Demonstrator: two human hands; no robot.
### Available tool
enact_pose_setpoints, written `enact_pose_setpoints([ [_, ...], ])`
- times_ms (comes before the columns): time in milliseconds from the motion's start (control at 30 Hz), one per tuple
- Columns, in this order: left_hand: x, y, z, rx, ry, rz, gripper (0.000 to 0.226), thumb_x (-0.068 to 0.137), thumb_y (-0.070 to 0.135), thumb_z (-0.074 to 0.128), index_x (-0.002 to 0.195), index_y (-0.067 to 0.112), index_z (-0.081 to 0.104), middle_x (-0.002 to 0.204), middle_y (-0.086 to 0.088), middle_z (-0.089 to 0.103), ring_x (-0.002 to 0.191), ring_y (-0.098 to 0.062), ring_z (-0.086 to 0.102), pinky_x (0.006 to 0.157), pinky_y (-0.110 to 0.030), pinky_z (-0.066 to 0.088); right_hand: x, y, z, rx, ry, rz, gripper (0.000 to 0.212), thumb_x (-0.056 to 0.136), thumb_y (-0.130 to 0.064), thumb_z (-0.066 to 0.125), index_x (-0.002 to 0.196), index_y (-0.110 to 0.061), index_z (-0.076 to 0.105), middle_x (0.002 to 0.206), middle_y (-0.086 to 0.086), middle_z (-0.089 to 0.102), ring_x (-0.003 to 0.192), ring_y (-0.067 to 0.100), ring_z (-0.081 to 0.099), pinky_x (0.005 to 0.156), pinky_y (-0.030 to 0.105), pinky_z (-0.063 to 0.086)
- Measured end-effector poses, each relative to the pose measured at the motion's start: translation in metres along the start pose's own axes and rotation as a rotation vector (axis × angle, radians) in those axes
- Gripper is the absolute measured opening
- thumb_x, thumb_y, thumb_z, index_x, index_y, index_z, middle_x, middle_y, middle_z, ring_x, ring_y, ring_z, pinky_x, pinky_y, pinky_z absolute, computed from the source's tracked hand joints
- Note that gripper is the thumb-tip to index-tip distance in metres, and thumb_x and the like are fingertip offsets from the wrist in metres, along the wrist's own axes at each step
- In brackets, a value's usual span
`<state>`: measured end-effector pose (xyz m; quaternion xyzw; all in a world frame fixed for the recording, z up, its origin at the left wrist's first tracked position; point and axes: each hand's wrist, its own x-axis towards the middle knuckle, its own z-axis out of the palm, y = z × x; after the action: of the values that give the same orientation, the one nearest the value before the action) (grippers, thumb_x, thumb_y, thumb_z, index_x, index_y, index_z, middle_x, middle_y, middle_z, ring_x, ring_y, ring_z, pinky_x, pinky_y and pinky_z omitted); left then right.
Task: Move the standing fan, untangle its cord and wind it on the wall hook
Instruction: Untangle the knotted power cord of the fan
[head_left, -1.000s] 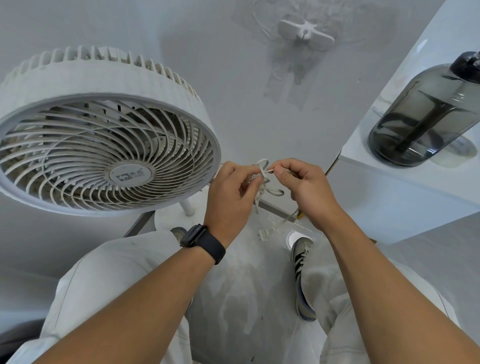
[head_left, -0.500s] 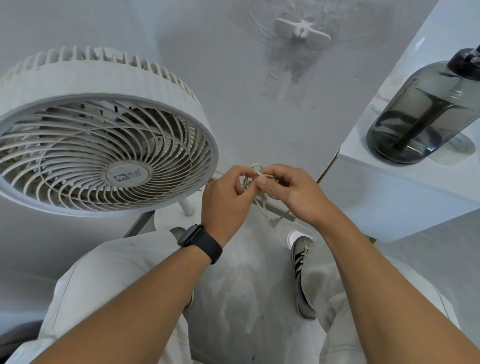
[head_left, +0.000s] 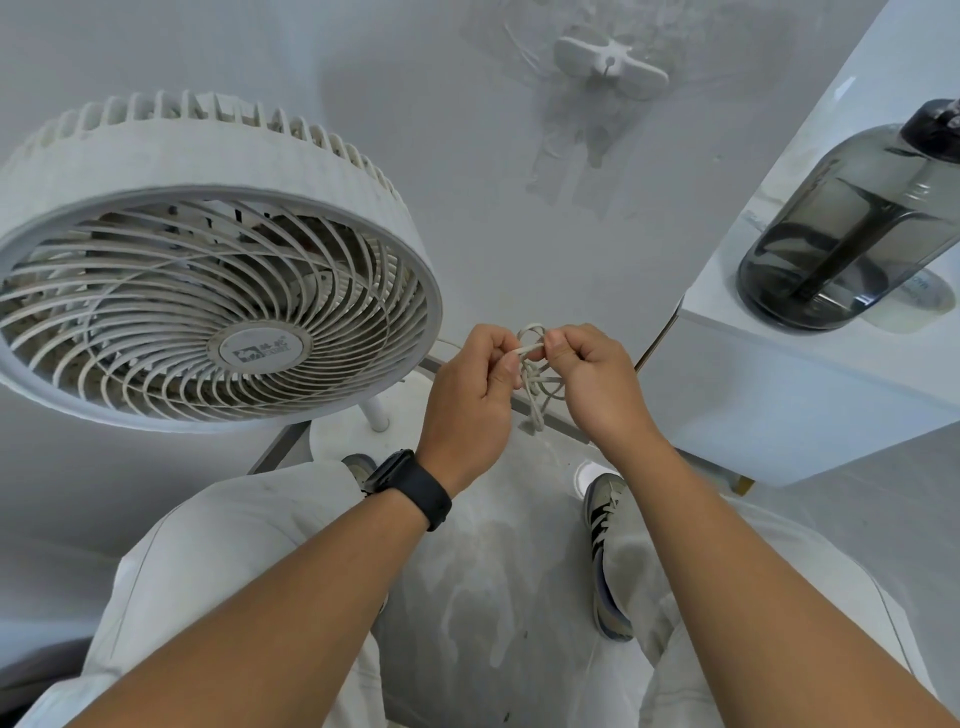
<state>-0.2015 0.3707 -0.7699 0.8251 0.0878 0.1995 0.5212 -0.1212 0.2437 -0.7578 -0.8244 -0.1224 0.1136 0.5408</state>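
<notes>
Pinching the knotted cord (head_left: 535, 382) between your left hand (head_left: 467, 395) and right hand (head_left: 597, 384) beside the fan (head_left: 208, 291), you risk cinching the tangle tighter if you pull both ends apart.

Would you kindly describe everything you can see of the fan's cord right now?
The cord is thin, off-white and looks like flexible plastic-sheathed flex. It is bunched into a small knot of overlapping loops, held in the air between the left hand and the right hand, whose fingertips pinch it from either side. One loop pokes up above the fingers; a short tail hangs below. A strand runs left toward the fan.
</notes>
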Motion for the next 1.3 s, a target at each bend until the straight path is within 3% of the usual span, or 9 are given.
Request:
enact_pose_setpoints([
  [100, 0.001, 0.003, 0.0, -0.066, 0.059, 0.006, 0.014, 0.107, 0.012, 0.045, 0.1, 0.022, 0.053, 0.078, 0.004, 0.063, 0.068, -0.006, 0.059, 0.066, -0.021, 0.049, 0.006, 0.009, 0.004, 0.035, 0.106, 0.109, 0.034, 0.106, -0.026, 0.049, 0.084, -0.015, 0.073, 0.087, 0.001, 0.072, 0.082, 0.017, 0.064, 0.078, 0.034, 0.049],
  [267, 0.004, 0.003, -0.008, -0.181, 0.095, 0.028, 0.018, 0.105, 0.019, 0.035, 0.101, 0.031, 0.047, 0.082, 0.003, 0.062, 0.076, -0.023, 0.068, 0.078, -0.035, 0.056, 0.008, 0.006, 0.001, 0.232, 0.043, 0.194, 0.031, 0.106, -0.018, 0.049, 0.084, -0.012, 0.071, 0.076, -0.003, 0.067, 0.062, 0.002, 0.06, 0.055, 0.014, 0.046],
  [433, 0.004, 0.007, -0.009, -0.193, 0.089, -0.059, 0.009, 0.102, 0.02, 0.046, 0.098, 0.024, 0.053, 0.082, 0.003, 0.066, 0.072, -0.017, 0.071, 0.075, -0.038, 0.06, 0.0, -0.003, 0.002, 0.194, -0.033, 0.106, 0.036, 0.11, -0.023, 0.042, 0.085, -0.008, 0.064, 0.071, -0.005, 0.064, 0.058, 0.0, 0.057, 0.053, 0.008, 0.042],
  [567, 0.004, 0.011, -0.012, -0.231, 0.0, -0.104, 0.011, 0.092, 0.022, 0.056, 0.096, 0.015, 0.064, 0.087, -0.006, 0.071, 0.072, -0.019, 0.074, 0.071, -0.042, 0.062, 0.004, 0.005, 0.004, -0.006, -0.033, -0.018, 0.041, 0.108, -0.043, 0.041, 0.079, -0.021, 0.058, 0.065, -0.011, 0.055, 0.062, 0.01, 0.05, 0.066, 0.032, 0.047],
  [667, 0.003, 0.01, -0.014, -0.185, -0.006, -0.065, 0.02, 0.095, 0.033, 0.062, 0.094, 0.016, 0.072, 0.081, 0.0, 0.074, 0.073, -0.02, 0.074, 0.07, -0.043, 0.063, 0.005, 0.009, 0.004, -0.225, -0.047, -0.098, 0.038, 0.104, -0.054, 0.042, 0.082, -0.03, 0.062, 0.073, -0.015, 0.06, 0.088, 0.017, 0.051, 0.091, 0.053, 0.047],
  [833, 0.006, 0.0, -0.01, -0.001, -0.078, -0.17, 0.023, 0.1, 0.038, 0.063, 0.086, 0.021, 0.071, 0.073, 0.003, 0.072, 0.065, -0.015, 0.07, 0.072, -0.051, 0.06, 0.001, 0.006, 0.008, -0.123, -0.107, -0.104, 0.026, 0.101, -0.049, 0.05, 0.084, -0.041, 0.068, 0.089, -0.012, 0.072, 0.101, 0.021, 0.064, 0.096, 0.054, 0.049],
  [1033, 0.005, -0.001, -0.007, 0.141, -0.177, -0.094, 0.031, 0.103, 0.041, 0.051, 0.086, 0.024, 0.07, 0.077, 0.01, 0.07, 0.071, -0.006, 0.064, 0.072, -0.044, 0.056, 0.002, 0.008, 0.0, -0.015, -0.091, -0.079, 0.028, 0.105, -0.034, 0.054, 0.091, -0.023, 0.075, 0.087, 0.0, 0.076, 0.088, 0.023, 0.072, 0.087, 0.051, 0.057],
  [1200, 0.003, 0.005, -0.006, 0.005, -0.092, -0.062, 0.025, 0.11, 0.019, 0.045, 0.099, 0.01, 0.066, 0.082, 0.013, 0.062, 0.079, -0.001, 0.058, 0.072, -0.014, 0.044, 0.006, 0.002, -0.002, 0.053, -0.008, -0.032, 0.03, 0.108, -0.03, 0.05, 0.093, -0.017, 0.073, 0.084, -0.004, 0.074, 0.078, 0.001, 0.069, 0.076, 0.024, 0.052],
  [1300, 0.002, 0.002, -0.004, -0.03, -0.078, -0.081, 0.023, 0.111, 0.019, 0.042, 0.1, 0.014, 0.061, 0.083, 0.008, 0.06, 0.079, -0.004, 0.057, 0.071, -0.011, 0.04, 0.01, 0.01, 0.001, -0.08, 0.04, -0.016, 0.031, 0.105, -0.046, 0.046, 0.086, -0.036, 0.07, 0.08, -0.014, 0.071, 0.08, 0.005, 0.066, 0.087, 0.042, 0.05],
])
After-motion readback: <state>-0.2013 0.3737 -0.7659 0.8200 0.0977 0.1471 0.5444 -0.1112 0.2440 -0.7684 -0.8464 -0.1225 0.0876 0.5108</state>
